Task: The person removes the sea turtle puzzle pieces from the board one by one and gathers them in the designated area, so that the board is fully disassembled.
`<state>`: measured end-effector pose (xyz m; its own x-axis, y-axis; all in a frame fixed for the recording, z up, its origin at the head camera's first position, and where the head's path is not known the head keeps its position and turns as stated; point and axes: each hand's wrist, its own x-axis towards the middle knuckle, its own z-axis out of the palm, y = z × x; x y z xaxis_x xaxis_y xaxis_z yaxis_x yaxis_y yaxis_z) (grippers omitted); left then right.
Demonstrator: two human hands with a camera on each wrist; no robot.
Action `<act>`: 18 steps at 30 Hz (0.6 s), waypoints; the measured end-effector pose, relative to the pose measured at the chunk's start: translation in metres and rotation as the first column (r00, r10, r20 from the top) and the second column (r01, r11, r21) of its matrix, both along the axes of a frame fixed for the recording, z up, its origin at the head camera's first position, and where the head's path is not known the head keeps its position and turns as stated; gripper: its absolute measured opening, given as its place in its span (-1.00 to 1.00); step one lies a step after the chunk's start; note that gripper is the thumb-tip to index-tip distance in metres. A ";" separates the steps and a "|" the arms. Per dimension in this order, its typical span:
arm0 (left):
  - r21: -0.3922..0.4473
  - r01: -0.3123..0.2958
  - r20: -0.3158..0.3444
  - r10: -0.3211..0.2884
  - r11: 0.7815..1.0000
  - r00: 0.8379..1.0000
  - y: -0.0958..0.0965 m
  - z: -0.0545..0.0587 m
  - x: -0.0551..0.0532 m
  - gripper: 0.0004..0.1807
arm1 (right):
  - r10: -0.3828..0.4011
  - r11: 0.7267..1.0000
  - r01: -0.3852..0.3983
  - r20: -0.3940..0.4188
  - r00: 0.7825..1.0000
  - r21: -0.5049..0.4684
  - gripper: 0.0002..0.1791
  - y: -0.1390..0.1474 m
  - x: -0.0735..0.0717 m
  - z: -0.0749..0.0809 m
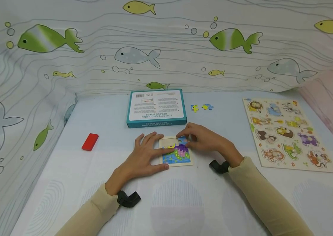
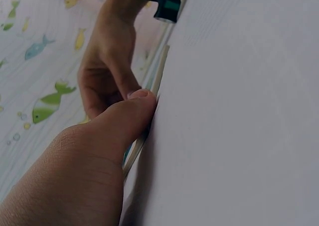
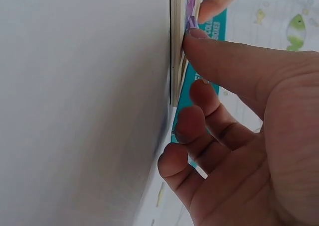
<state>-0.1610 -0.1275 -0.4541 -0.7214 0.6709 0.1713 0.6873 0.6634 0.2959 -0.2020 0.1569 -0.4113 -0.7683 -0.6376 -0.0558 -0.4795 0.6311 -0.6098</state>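
A small square jigsaw puzzle in a pale wooden frame [image 1: 190,164] lies between the two hands, with a purple, green and blue picture; its upper left part shows bare board. My left hand [image 1: 144,154] reaches over the puzzle's left side, fingers spread. Its index finger lies across the picture, and its thumb rests at the frame's near edge [image 2: 160,71]. At the upper right corner my right hand [image 1: 203,137] pinches a puzzle piece [image 1: 182,140] between thumb and index finger. The right wrist view shows that thumb [image 3: 199,39] against a purple edge; its other fingers are loosely curled.
Behind the puzzle lies a teal and white box [image 1: 156,106]. Two loose puzzle pieces, a left one [image 1: 194,108] and a right one [image 1: 207,107], lie beside it. A red block [image 1: 90,142] is at the left, and a large animal puzzle board [image 1: 287,134] at the right.
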 end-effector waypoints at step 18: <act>0.014 0.004 -0.006 -0.004 1.000 1.000 0.000 0.000 -0.001 -0.39 | -0.065 0.997 0.064 -0.016 0.998 -0.050 -0.66 0.012 -0.006 0.001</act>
